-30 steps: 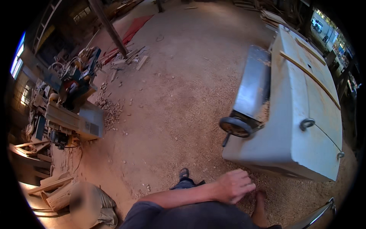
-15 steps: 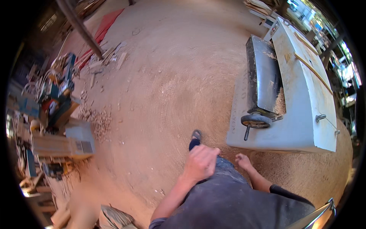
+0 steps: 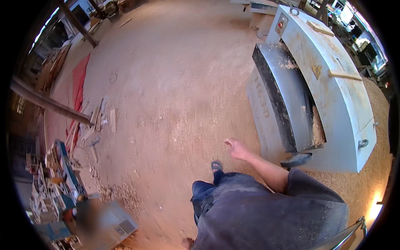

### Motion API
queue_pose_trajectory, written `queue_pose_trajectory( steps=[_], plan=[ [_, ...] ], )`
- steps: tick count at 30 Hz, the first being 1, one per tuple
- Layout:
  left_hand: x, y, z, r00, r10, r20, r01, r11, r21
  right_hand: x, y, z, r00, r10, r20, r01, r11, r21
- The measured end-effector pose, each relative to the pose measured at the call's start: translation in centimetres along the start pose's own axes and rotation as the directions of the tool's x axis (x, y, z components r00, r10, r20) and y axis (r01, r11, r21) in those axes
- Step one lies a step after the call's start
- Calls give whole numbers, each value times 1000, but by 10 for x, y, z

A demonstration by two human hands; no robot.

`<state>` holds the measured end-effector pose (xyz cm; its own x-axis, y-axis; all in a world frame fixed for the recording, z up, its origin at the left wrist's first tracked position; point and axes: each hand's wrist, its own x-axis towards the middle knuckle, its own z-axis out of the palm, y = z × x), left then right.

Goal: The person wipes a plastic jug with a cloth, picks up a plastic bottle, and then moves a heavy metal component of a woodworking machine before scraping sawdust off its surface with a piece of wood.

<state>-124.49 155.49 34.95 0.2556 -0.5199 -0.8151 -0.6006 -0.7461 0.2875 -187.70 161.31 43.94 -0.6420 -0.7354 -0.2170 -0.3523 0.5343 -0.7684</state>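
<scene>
My right hand (image 3: 236, 149) swings out in front of my body, above the dusty floor, with its fingers loosely curled in and nothing visible in them. Nearest to it on the right stands a large pale grey woodworking machine (image 3: 345, 108), which looks like a thickness planer. It has a metal bed (image 3: 293, 91) with wood chips on it and a dark handwheel (image 3: 296, 160) low at its front. Only a small part of my left hand (image 3: 188, 242) shows beside my shirt at the lower edge; its fingers are hidden.
Another machine (image 3: 118, 221) with a grey table stands at lower left beside scattered wood offcuts (image 3: 118, 193). A slanting wooden post (image 3: 50, 102), a red sheet (image 3: 80, 79) and loose boards lie farther left. My sandaled foot (image 3: 216, 166) is on the floor.
The view has turned and moved forward. My right hand has swung forward and left, while my left hand has dropped back to the lower edge. The pale machine appears nearer.
</scene>
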Motion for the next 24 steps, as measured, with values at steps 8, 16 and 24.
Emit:
queue_pose_trajectory(
  steps=[8, 16, 24],
  plan=[
    [89, 270, 65, 941, 250, 227, -304, 919, 249, 175, -63, -98, 932, 92, -350, -57, 992, 110],
    [253, 615, 111, 766, 517, 381, -622, 447, 643, 292, -93, -222, 691, 163, -704, -234, 972, -5],
    [152, 1112, 255, 393, 902, 178, -919, 383, 90, 334, -50, -292, 123, 356, -926, -289, 906, 310]
  ],
)
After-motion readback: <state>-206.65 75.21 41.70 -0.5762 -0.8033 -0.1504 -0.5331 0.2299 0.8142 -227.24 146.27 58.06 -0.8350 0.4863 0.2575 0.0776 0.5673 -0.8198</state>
